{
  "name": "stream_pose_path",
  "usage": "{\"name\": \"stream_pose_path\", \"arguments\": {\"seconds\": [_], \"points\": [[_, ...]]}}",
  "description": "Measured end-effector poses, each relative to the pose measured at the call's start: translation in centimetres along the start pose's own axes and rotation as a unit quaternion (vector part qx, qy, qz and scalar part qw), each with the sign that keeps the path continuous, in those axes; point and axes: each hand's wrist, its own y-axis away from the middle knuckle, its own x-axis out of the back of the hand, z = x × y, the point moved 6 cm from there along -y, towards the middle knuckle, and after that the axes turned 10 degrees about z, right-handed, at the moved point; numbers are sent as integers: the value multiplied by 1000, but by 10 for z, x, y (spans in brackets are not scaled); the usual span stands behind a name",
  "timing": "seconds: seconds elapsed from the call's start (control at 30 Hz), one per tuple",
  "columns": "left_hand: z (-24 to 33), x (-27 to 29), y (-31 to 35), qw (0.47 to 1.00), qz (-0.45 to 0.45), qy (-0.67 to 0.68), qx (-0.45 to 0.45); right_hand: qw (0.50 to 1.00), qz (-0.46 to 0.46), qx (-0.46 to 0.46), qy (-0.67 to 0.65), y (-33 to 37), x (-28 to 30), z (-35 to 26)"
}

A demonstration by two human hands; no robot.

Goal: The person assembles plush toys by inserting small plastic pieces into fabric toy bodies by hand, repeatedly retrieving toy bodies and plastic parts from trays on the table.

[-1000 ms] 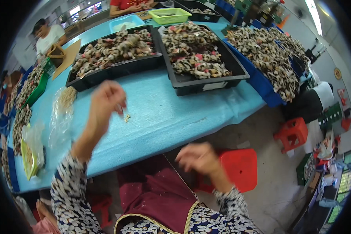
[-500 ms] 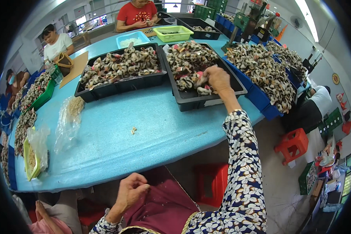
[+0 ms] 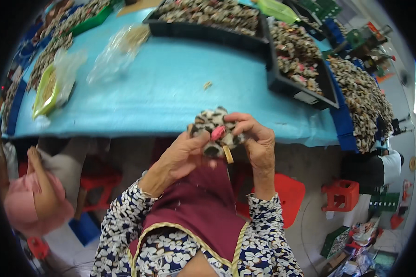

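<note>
A small spotted plush toy (image 3: 213,121), cream with black and brown patches, a pink spot and a dangling tan tag, is held in front of my body near the table's front edge. My left hand (image 3: 184,156) grips its left side, thumb on top. On the other side my right hand (image 3: 255,142) pinches it with bent fingers. Beyond, a black tray (image 3: 326,98) of similar plush pieces sits at the table's right, and another black tray (image 3: 203,37) of them lies at the far middle.
On the blue table (image 3: 171,92) lie a clear plastic bag (image 3: 111,55), a yellow-green basket (image 3: 38,110) and a few tan scraps (image 3: 207,85). Blue bins (image 3: 345,134) of plush pieces stand at the right. Red stools (image 3: 341,194) are on the floor. A seated person in pink (image 3: 48,194) is at the left.
My right hand has come back from the right-hand tray with a plush toy, and my left hand has risen to hold it too. The view has tilted downward.
</note>
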Motion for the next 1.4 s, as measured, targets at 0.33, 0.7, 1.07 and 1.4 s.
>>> {"name": "stream_pose_path", "arguments": {"seconds": [0.33,0.7,1.07,1.4], "points": [[-9,43,19,959,196,-93,-184,947,173,-239,-123,49,-33,75],[-35,66,15,975,101,195,-22,962,188,-175,95,40,-37,81],[-48,91,21,981,66,180,-3,956,66,-68,278,27,-66,56],[-55,59,31,951,16,309,-10,959,94,-158,217,26,-64,60]]}}
